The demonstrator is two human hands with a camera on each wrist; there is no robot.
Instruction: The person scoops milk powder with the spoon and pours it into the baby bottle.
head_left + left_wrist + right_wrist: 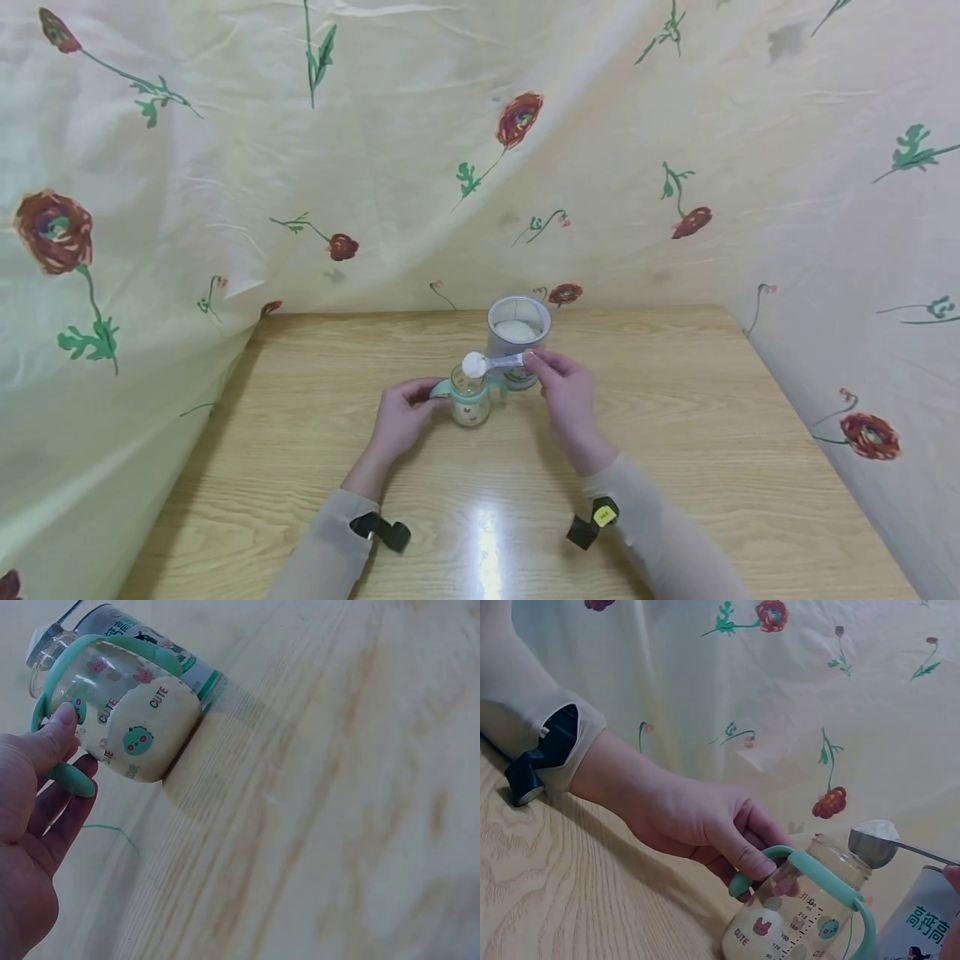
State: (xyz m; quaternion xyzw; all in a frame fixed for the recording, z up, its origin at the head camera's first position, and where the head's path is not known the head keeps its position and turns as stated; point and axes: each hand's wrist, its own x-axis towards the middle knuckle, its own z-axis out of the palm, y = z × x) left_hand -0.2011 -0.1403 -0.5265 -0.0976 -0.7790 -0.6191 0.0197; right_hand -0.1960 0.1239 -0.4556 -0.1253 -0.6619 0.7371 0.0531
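Note:
A clear baby bottle (470, 410) with mint-green handles and printed cartoon figures stands upright on the table, pale contents in its lower part. My left hand (401, 418) grips its left handle; in the left wrist view the thumb lies along the mint-green ring. My right hand (570, 400) pinches the end of a measuring scoop (873, 853) by its handle. White powder (474, 364) heaps up in the scoop, which is level at the bottle's open mouth. Only the fingertips (952, 879) of the right hand show in the right wrist view.
Just behind the bottle stands an open milk powder can (495, 343) with white powder inside. A light wooden table (300, 433) carries everything. Floral cloth (420, 150) hangs along the back and sides of it. Both wrists wear black camera straps.

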